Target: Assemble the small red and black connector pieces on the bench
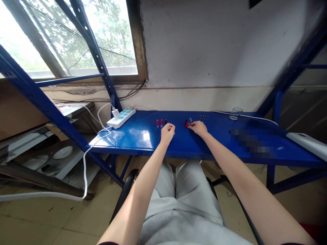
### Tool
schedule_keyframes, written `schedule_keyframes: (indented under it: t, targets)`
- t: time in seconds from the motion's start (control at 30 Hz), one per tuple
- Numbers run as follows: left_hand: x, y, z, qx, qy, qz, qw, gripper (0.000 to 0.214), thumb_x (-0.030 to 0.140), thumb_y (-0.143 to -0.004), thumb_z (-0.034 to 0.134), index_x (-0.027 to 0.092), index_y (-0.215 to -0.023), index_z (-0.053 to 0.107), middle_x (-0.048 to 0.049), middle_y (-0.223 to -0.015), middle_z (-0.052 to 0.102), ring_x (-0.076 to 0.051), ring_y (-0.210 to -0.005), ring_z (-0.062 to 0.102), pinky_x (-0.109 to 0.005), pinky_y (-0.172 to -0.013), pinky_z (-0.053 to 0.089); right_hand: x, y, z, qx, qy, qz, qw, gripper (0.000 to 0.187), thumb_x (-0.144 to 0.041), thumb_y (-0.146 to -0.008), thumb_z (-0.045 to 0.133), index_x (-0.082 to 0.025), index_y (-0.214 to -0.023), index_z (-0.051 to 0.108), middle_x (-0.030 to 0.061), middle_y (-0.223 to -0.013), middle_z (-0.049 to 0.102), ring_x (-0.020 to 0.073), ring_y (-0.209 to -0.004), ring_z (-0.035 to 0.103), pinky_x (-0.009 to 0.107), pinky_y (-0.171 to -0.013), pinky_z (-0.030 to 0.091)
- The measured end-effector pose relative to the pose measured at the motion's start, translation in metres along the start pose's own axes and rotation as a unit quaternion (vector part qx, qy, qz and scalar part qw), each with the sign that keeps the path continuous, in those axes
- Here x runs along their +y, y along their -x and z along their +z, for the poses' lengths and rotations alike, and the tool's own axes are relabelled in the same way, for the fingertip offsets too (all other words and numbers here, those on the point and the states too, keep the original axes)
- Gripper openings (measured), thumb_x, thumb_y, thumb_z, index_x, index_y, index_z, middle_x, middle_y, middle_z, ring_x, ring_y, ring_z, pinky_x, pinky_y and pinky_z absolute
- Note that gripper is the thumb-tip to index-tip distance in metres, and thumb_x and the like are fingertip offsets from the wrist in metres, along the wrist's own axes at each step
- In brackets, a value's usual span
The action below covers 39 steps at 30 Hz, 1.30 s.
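My left hand (pixel 167 131) rests on the blue metal table (pixel 133 136) with its fingers curled into a loose fist; what it holds, if anything, is hidden. Just beyond it stand three small upright pieces (pixel 161 123), two red and one black. My right hand (pixel 198 128) lies to the right with fingers closed, pinching a small red and black piece (pixel 186 124) beside a small clear piece (pixel 190 120).
A white power strip (pixel 121 117) with a plugged charger and white cable lies at the table's left. Several small dark pieces (pixel 203 117) and a clear glass (pixel 235 113) sit at the back right. A white flat object (pixel 308 143) lies at the far right. Blue rack posts frame both sides.
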<state>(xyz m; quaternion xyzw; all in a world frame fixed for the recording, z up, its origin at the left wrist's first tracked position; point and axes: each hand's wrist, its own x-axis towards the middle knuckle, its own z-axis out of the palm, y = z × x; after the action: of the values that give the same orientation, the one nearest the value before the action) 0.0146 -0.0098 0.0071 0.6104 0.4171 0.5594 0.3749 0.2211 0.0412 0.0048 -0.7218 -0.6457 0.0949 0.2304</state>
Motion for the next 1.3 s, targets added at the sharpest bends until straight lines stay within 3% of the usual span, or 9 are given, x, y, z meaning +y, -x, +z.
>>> schedule_keyframes:
  t: [0.3,0.53,0.7,0.8,0.93,1.1,1.2,1.3]
  targets:
    - [-0.001,-0.005,-0.004,0.077,0.079,-0.03,0.993,0.012,0.027,-0.076,0.051,0.017,-0.072,0.054,0.0049,-0.048,0.048,-0.005,-0.036,0.038,-0.019,-0.039,0.029,-0.003,0.0,-0.005,-0.017,0.007,-0.003,1.0,0.027,-0.039,-0.074,0.062,-0.017,-0.088,0.068,0.0089,-0.089,0.067,0.0207,-0.076,0.061,0.026,-0.054,0.041]
    - [-0.003,-0.006,-0.005,0.095,0.119,-0.033,0.988,0.011,0.025,-0.076,0.05,0.016,-0.07,0.053,0.0048,-0.047,0.046,-0.005,-0.035,0.037,-0.018,-0.038,0.029,0.0,0.003,-0.017,-0.056,-0.004,-0.003,0.998,0.032,-0.033,-0.072,0.065,-0.013,-0.096,0.067,0.0106,-0.092,0.068,0.021,-0.085,0.062,0.027,-0.069,0.046]
    - [-0.004,-0.008,-0.006,0.141,0.148,-0.042,0.978,0.008,0.022,-0.074,0.05,0.017,-0.068,0.052,0.0054,-0.046,0.044,-0.005,-0.034,0.035,-0.018,-0.036,0.027,0.002,0.022,-0.033,-0.034,-0.033,0.0,0.999,0.024,-0.029,-0.073,0.062,-0.014,-0.091,0.068,0.0095,-0.09,0.068,0.0199,-0.083,0.062,0.026,-0.068,0.046]
    - [-0.004,-0.009,-0.007,0.188,0.167,-0.045,0.967,0.008,0.023,-0.075,0.049,0.017,-0.069,0.051,0.0058,-0.045,0.043,-0.005,-0.034,0.035,-0.018,-0.036,0.026,-0.005,0.034,-0.035,-0.017,-0.06,-0.034,0.997,0.019,-0.028,-0.076,0.058,-0.016,-0.085,0.069,0.0081,-0.086,0.069,0.0187,-0.08,0.062,0.026,-0.066,0.046]
    - [-0.004,-0.01,-0.009,0.253,0.186,-0.041,0.948,0.011,0.024,-0.077,0.046,0.017,-0.069,0.049,0.0064,-0.043,0.04,-0.006,-0.034,0.035,-0.018,-0.036,0.025,-0.03,0.043,-0.023,-0.031,-0.099,-0.124,0.987,0.018,-0.028,-0.079,0.055,-0.018,-0.084,0.068,0.0067,-0.083,0.068,0.017,-0.078,0.062,0.025,-0.067,0.046]
    - [-0.004,-0.013,-0.01,0.284,0.197,-0.046,0.937,0.015,0.027,-0.079,0.043,0.017,-0.069,0.047,0.0068,-0.04,0.038,-0.006,-0.032,0.034,-0.019,-0.036,0.024,-0.069,0.035,0.012,-0.053,-0.08,-0.191,0.977,0.022,-0.028,-0.079,0.057,-0.016,-0.095,0.064,0.0066,-0.085,0.067,0.0166,-0.076,0.061,0.026,-0.068,0.045]
    - [-0.004,-0.013,-0.01,0.285,0.196,-0.049,0.937,0.016,0.028,-0.079,0.043,0.017,-0.069,0.046,0.007,-0.041,0.038,-0.006,-0.032,0.033,-0.019,-0.037,0.024,-0.089,0.024,0.032,-0.03,-0.062,-0.194,0.979,0.03,-0.028,-0.078,0.058,-0.014,-0.104,0.06,0.0083,-0.094,0.065,0.0183,-0.084,0.059,0.028,-0.072,0.045]
    - [-0.004,-0.012,-0.01,0.284,0.195,-0.052,0.937,0.015,0.028,-0.079,0.043,0.017,-0.069,0.047,0.007,-0.041,0.039,-0.005,-0.033,0.032,-0.019,-0.038,0.025,-0.104,0.013,0.045,-0.008,-0.063,-0.152,0.986,0.037,-0.03,-0.077,0.059,-0.015,-0.11,0.056,0.0096,-0.104,0.062,0.0198,-0.094,0.057,0.029,-0.077,0.043]
